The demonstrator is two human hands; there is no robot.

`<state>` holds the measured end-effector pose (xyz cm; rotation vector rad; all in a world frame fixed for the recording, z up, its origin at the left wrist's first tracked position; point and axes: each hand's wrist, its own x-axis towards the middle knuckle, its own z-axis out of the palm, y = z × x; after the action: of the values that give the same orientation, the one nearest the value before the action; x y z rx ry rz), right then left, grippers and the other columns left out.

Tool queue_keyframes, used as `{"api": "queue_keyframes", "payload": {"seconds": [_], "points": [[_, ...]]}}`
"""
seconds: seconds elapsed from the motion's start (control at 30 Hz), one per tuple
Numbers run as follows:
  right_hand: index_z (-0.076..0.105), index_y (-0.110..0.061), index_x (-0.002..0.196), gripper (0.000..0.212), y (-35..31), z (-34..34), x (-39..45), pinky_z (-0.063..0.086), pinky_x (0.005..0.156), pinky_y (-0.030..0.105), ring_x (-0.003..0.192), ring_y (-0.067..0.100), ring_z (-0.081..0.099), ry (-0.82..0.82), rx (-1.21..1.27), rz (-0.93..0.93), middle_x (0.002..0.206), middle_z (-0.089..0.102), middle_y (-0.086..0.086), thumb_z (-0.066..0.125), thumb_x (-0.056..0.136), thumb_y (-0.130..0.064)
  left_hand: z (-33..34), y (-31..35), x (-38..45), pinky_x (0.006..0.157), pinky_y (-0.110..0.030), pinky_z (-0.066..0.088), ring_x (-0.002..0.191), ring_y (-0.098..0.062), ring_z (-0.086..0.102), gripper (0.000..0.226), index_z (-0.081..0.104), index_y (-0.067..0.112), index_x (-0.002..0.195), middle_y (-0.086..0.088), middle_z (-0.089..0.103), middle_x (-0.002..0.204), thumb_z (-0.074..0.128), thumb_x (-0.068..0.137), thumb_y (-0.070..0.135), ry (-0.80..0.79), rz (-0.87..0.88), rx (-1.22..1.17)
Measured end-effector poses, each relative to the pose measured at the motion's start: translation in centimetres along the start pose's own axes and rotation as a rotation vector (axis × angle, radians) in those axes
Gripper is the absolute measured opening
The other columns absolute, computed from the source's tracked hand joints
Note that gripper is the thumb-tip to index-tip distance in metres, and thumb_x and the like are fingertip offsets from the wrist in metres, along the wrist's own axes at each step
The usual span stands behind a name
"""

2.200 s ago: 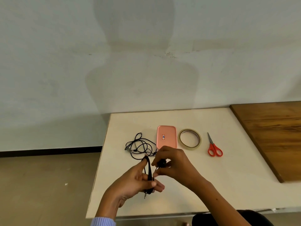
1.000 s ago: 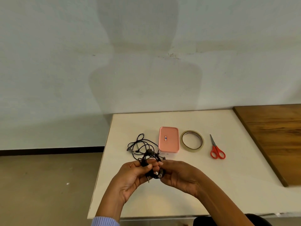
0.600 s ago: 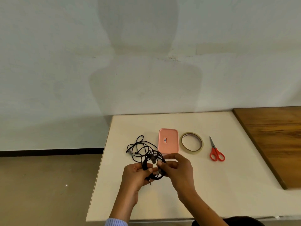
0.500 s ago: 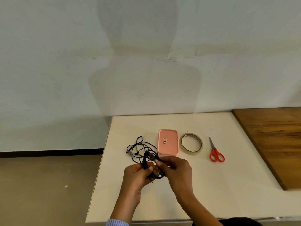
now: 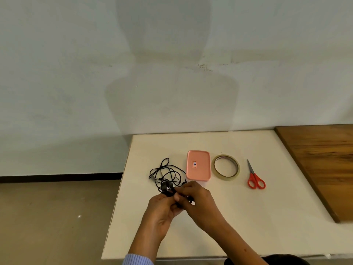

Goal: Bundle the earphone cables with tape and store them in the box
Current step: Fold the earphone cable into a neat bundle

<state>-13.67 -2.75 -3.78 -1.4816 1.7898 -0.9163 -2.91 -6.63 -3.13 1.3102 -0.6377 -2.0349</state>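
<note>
Hands work a black cable coil over the near worktop [image 5: 238,222].
Left hand [image 5: 162,209] and right hand [image 5: 198,203] both pinch the coil [image 5: 167,188], fingers curled round it. Second cable [image 5: 168,172] lies loose just beyond; tape [image 5: 226,166] sits far-right past the box [image 5: 198,165], nearer the right hand, likely next.

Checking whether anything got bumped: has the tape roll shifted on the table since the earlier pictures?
No. The tape roll still lies between the pink box and the scissors, with the same gaps; only the camera moved.
</note>
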Motion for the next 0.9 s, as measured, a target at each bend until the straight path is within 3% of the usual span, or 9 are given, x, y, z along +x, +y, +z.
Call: {"api": "queue_keyframes", "payload": {"seconds": [0.1, 0.2, 0.4, 0.5, 0.63, 0.73, 0.9], "points": [[0.065, -0.023, 0.118, 0.033, 0.4, -0.6, 0.1, 0.039, 0.076, 0.002, 0.091, 0.002, 0.053, -0.076, -0.015, -0.036, 0.11, 0.06, -0.004, 0.066, 0.085, -0.029, -0.4, 0.4, 0.1, 0.054, -0.028, 0.058, 0.066, -0.023, 0.072, 0.019, 0.061, -0.01, 0.096, -0.021, 0.071, 0.082, 0.043, 0.092, -0.011, -0.066, -0.067, -0.067], [0.067, -0.021, 0.116, 0.032, 0.5, -0.7, 0.0, 0.037, 0.073, 0.001, 0.081, -0.001, 0.049, -0.08, -0.097, -0.084, 0.107, 0.061, -0.003, 0.068, 0.084, -0.023, -0.4, 0.4, 0.0, 0.051, -0.027, 0.056, 0.058, -0.021, 0.07, 0.022, 0.057, -0.014, 0.104, -0.026, 0.067, 0.093, 0.038, 0.094, -0.009, -0.125, -0.108, -0.1], [0.074, -0.016, 0.101, 0.02, 0.8, -0.1, 0.2, 0.045, 0.074, 0.018, 0.085, 0.011, 0.059, 0.06, -0.17, -0.065, 0.097, 0.066, 0.002, 0.059, 0.089, -0.012, 0.5, 0.4, 0.0, 0.062, -0.036, 0.06, 0.055, -0.016, 0.066, 0.021, 0.056, -0.008, 0.092, -0.014, 0.064, 0.063, 0.036, 0.096, -0.002, -0.158, -0.144, -0.098], [0.075, -0.016, 0.093, 0.02, 0.9, 0.6, -0.1, 0.049, 0.072, 0.019, 0.08, 0.009, 0.06, 0.133, -0.133, -0.062, 0.092, 0.064, 0.0, 0.059, 0.087, -0.006, 1.1, -0.3, 0.2, 0.063, -0.029, 0.06, 0.062, -0.016, 0.07, 0.025, 0.059, -0.007, 0.092, -0.013, 0.07, 0.068, 0.037, 0.098, 0.003, -0.103, -0.071, -0.106], [0.074, -0.006, 0.091, 0.018, 0.3, 0.6, -0.1, 0.044, 0.069, 0.007, 0.079, 0.002, 0.057, 0.32, 0.042, -0.042, 0.09, 0.057, -0.004, 0.06, 0.085, 0.002, 2.0, -0.4, 0.2, 0.053, -0.027, 0.058, 0.069, -0.021, 0.073, 0.026, 0.061, -0.007, 0.101, -0.02, 0.073, 0.083, 0.04, 0.097, 0.007, -0.062, -0.032, -0.283], [0.076, -0.016, 0.094, 0.022, 0.0, 0.2, 0.1, 0.045, 0.067, 0.008, 0.085, -0.008, 0.056, 0.34, 0.02, -0.067, 0.086, 0.057, -0.013, 0.064, 0.084, 0.0, 2.5, -0.3, 0.1, 0.051, -0.028, 0.057, 0.071, -0.024, 0.073, 0.024, 0.063, -0.005, 0.099, -0.024, 0.072, 0.089, 0.043, 0.096, 0.009, -0.056, -0.006, -0.328], [0.075, -0.029, 0.092, 0.024, 0.3, 0.0, 0.0, 0.051, 0.07, 0.019, 0.081, 0.004, 0.061, 0.423, -0.048, -0.038, 0.086, 0.068, -0.017, 0.072, 0.078, -0.01, 2.9, -0.3, 0.2, 0.052, -0.029, 0.058, 0.069, -0.026, 0.073, 0.022, 0.065, -0.004, 0.098, -0.024, 0.071, 0.091, 0.048, 0.094, 0.009, -0.016, 0.033, -0.295]]}}
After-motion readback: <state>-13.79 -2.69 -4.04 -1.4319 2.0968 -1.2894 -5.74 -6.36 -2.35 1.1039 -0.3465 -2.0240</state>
